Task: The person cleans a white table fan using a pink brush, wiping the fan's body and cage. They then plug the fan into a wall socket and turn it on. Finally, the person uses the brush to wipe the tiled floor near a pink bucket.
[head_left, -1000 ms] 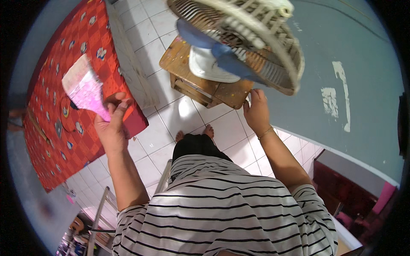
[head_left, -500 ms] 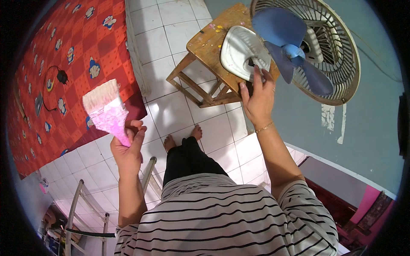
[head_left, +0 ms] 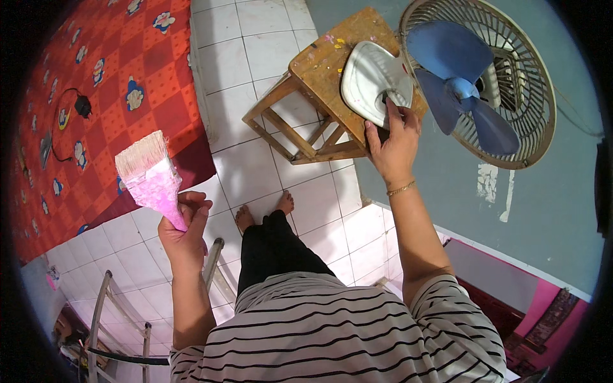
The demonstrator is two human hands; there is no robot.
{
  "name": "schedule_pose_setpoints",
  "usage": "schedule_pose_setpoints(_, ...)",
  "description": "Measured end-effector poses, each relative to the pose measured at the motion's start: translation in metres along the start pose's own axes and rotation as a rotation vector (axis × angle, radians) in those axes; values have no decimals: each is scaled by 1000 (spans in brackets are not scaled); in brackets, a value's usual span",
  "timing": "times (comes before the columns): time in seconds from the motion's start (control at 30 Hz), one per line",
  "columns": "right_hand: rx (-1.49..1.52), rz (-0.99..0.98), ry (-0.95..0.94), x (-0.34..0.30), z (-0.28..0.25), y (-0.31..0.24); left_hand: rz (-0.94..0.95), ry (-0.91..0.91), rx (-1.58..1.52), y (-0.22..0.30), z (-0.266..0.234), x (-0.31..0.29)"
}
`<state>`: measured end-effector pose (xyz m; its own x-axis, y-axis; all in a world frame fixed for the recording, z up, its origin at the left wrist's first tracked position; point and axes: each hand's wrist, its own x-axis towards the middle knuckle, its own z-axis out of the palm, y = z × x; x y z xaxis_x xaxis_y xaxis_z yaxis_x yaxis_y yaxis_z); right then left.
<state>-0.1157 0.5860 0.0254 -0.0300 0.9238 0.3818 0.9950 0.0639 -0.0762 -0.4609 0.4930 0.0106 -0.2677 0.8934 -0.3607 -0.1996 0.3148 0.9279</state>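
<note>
Item one: a broad brush (head_left: pixel 151 179), found in the left hand (head_left: pixel 184 236), raised clear of the floor (head_left: pixel 233 127) near the edge of the red patterned bedcover (head_left: pixel 143 64). The fingers are closed around the narrow pink handle, bristles pointing up and away from the wearer. Assessment: light, with a stiff handle and soft, bending bristles. The whitish coating on its wide part may be slick or tacky; the narrow end, as held, appears the sound place to grip.

Item two: a fan (head_left: pixel 463 88) with blue blades (head_left: pixel 447 45) and a round ribbed cage (head_left: pixel 543 102). No guard covers the front of the blades. Its white base (head_left: pixel 373 73) rests on a paint-spotted wooden stool (head_left: pixel 313 60) beside the grey wall (head_left: pixel 421 182); the cage leans out past the stool's edge.

The right hand (head_left: pixel 393 145) is at the near end of the base, fingers moderately spread, fingertips by a dark spot on it and the thumb low at the stool's edge. I cannot tell whether anything is pinched.

Assessment: the fan is likely top-heavy, the base hard and smooth enough to slide. Thin ribs and blades look breakable; the base, steadied from both sides, would be the safer hold.
</note>
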Motion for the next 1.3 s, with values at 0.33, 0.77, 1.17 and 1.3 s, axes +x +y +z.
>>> schedule_pose_setpoints(0.33, 4, 36, 61, -4, 6, 1, -5, 24, -65, -12, -15, 10)
schedule_pose_setpoints(0.77, -108, 63, -88, 4, -3, -9, -54, 27, -49, -13, -16, 16)
schedule_pose_setpoints(1.17, 72, 120, 108, -6, 6, 14, -14, 19, -52, -22, -24, 21)
schedule_pose_setpoints(1.3, 123, 140, 117, -1, 2, 6, -3, -3, -69, -26, -22, 22)
